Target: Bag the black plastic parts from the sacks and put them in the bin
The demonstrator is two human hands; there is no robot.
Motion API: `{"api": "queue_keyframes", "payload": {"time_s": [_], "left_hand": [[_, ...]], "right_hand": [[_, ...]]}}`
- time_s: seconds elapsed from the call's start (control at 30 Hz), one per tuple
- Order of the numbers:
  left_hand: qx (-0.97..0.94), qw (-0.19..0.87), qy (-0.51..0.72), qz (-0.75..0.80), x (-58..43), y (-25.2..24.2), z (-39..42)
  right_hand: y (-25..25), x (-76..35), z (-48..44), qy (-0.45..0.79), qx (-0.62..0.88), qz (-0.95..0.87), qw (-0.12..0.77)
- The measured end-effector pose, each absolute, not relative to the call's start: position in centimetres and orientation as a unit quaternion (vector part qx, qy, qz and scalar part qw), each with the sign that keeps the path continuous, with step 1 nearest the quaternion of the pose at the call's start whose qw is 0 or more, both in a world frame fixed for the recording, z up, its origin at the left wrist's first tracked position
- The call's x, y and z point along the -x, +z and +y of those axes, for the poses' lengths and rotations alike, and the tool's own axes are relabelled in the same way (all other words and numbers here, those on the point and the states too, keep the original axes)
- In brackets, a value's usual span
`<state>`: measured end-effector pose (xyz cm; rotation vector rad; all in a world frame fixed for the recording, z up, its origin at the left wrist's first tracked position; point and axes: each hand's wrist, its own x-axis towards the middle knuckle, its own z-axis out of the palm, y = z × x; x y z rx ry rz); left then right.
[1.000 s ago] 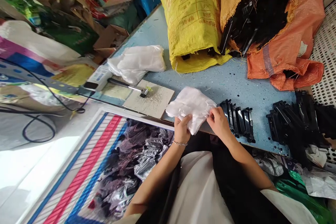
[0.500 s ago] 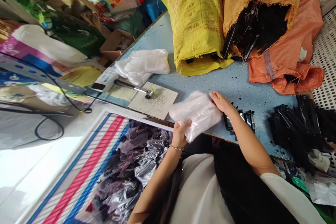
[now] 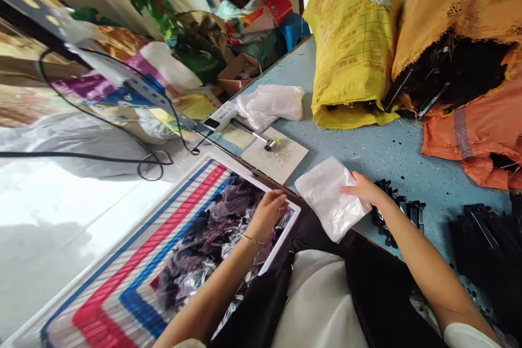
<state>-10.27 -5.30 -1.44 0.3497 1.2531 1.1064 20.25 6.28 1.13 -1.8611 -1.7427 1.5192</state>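
Note:
A stack of clear plastic bags (image 3: 326,190) lies over the table's front edge, its near corner jutting toward my body. My right hand (image 3: 365,190) grips its right side, thumb on top and fingers at the far edge. To the left, apart from the stack, my left hand (image 3: 267,215) hovers above the near end of a striped basket (image 3: 122,288). Its fingers are loosely bent, with nothing visible in them. Dark pieces in clear wrapping (image 3: 204,244) fill part of the basket.
A hammer (image 3: 261,138) rests on a gritty board (image 3: 283,166). Behind it lies another plastic bag bundle (image 3: 275,103). Yellow (image 3: 350,54) and orange (image 3: 444,5) woven sacks stand at the back, the orange one showing black parts. Black clips (image 3: 402,209) lie right of my right hand.
My left hand has let go of the plastic bags and moved left over the basket. My right hand has shifted its hold, thumb now on top. The view has swung left.

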Motion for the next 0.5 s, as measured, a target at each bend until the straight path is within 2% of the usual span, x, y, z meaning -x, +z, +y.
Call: {"api": "queue_keyframes", "payload": {"time_s": [0.1, 0.17, 0.23, 0.3, 0.4, 0.5], "left_hand": [[-0.144, 0.564, 0.551, 0.598, 14.2, -1.7, -2.8], [-0.259, 0.441, 0.526, 0.679, 16.1, -1.5, -0.6], [-0.412, 0.298, 0.429, 0.746, 17.6, -1.1, 1.9], [-0.505, 0.218, 0.293, 0.782, 18.8, -0.6, 4.6], [-0.544, 0.196, 0.137, 0.804, 20.1, -0.3, 8.1], [-0.545, 0.203, 0.074, 0.810, 20.8, -0.4, 10.3]], "right_hand": [[0.5, -20.4, 6.5, 0.513, 0.618, -0.590, 0.085], [0.2, -20.6, 6.6, 0.516, 0.614, -0.591, 0.085], [-0.2, -20.7, 6.7, 0.518, 0.607, -0.596, 0.086], [-0.5, -20.8, 6.8, 0.517, 0.601, -0.603, 0.084], [-0.8, -20.7, 7.2, 0.505, 0.601, -0.614, 0.077], [-0.9, -19.8, 7.8, 0.498, 0.592, -0.630, 0.074]]}}
